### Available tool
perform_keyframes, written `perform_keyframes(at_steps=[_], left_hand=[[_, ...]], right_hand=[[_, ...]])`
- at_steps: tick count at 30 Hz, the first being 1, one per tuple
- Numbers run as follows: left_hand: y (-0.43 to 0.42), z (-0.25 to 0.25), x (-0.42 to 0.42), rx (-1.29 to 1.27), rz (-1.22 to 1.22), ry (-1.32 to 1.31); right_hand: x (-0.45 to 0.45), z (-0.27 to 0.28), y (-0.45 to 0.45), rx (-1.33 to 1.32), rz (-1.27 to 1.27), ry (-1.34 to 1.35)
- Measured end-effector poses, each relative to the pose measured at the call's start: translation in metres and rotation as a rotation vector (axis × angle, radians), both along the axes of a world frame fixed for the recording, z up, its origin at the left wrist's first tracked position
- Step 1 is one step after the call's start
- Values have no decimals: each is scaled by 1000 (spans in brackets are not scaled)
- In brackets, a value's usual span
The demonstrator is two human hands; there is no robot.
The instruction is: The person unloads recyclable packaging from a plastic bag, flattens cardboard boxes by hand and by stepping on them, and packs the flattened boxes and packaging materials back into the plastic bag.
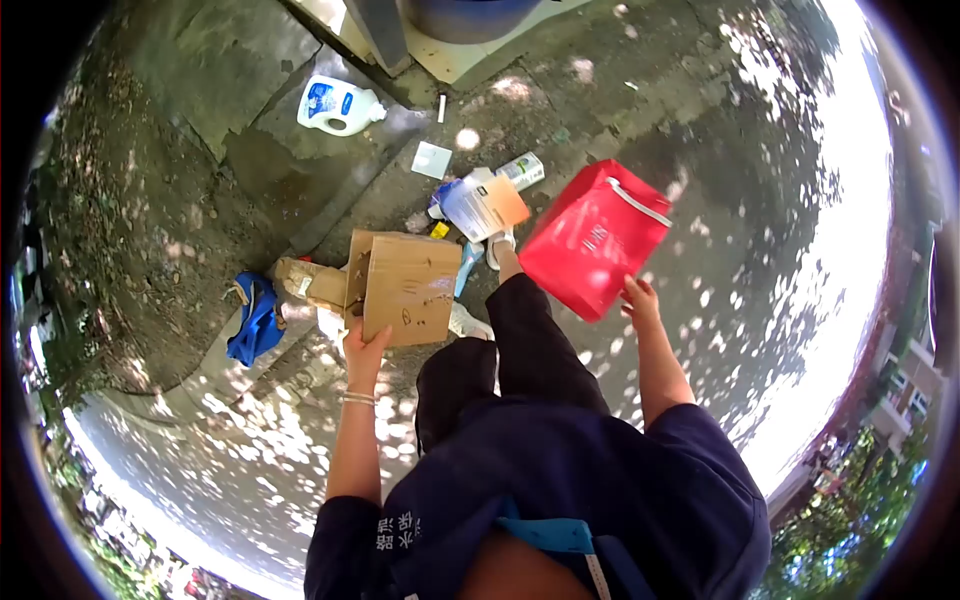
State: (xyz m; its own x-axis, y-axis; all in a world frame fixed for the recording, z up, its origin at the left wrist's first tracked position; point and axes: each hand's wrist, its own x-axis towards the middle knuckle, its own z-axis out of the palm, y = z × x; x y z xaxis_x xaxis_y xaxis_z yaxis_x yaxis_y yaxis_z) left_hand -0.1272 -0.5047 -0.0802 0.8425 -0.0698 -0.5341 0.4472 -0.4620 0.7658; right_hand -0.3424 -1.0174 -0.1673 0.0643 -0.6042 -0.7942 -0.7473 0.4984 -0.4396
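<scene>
My left hand is closed on the lower edge of a brown cardboard box with an open flap and small dark marks. In my right hand is the lower corner of a red bag with a white strip near its top and pale lettering. Between them on the ground lie a white and orange printed box, a white canister, a light blue item and a small yellow object. The cardboard box partly covers another piece of cardboard.
A white and blue jug lies on its side farther off. Near it are a pale square sheet and a small white stick. A blue cloth item rests at the left. A post on a pale base rises at the top.
</scene>
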Motion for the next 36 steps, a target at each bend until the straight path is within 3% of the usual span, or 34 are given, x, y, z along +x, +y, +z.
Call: perform_keyframes(at_steps=[2,8,10,12,14,16,19,21,23,24,25,26,28,29,31,32,36], left_hand=[[1,18,-20,-25,-7,30],[-6,60,-71,-149,14,179],[-14,58,-92,-192,29,244],[-24,48,-112,-270,45,297],[-46,42,-130,-321,75,323],[-75,42,-149,-345,150,435],[-123,45,-180,-463,380,651],[-147,19,-207,-431,371,682],[-166,-11,-240,-40,306,540],[-139,-81,-269,-86,219,506],[-143,-74,-282,-74,242,506],[-152,-59,-288,63,160,426],[-165,-28,-298,289,29,285],[-167,-16,-300,285,68,226],[-158,1,-299,443,-116,66],[-151,6,-297,421,-93,43],[-139,31,-287,553,-157,68]], right_hand=[[-45,8,23,37,3,65],[-107,87,100,289,254,-155],[-138,71,104,323,554,-166],[-164,50,105,31,1031,-195],[-165,59,98,-98,1182,-213],[-166,82,82,100,995,-104],[-171,105,39,-8,1078,-57],[-195,73,-3,-11,1132,-78],[-217,70,-49,37,1016,-160],[-230,67,-73,67,952,-211],[-243,62,-97,93,884,-261],[-256,59,-119,-133,1013,-136],[-272,68,-165,-163,1075,-133],[-275,69,-180,-229,1105,44],[-280,89,-206,-186,1102,92],[-284,94,-213,-216,1120,29],[-319,32,-235,-194,1077,-20]])
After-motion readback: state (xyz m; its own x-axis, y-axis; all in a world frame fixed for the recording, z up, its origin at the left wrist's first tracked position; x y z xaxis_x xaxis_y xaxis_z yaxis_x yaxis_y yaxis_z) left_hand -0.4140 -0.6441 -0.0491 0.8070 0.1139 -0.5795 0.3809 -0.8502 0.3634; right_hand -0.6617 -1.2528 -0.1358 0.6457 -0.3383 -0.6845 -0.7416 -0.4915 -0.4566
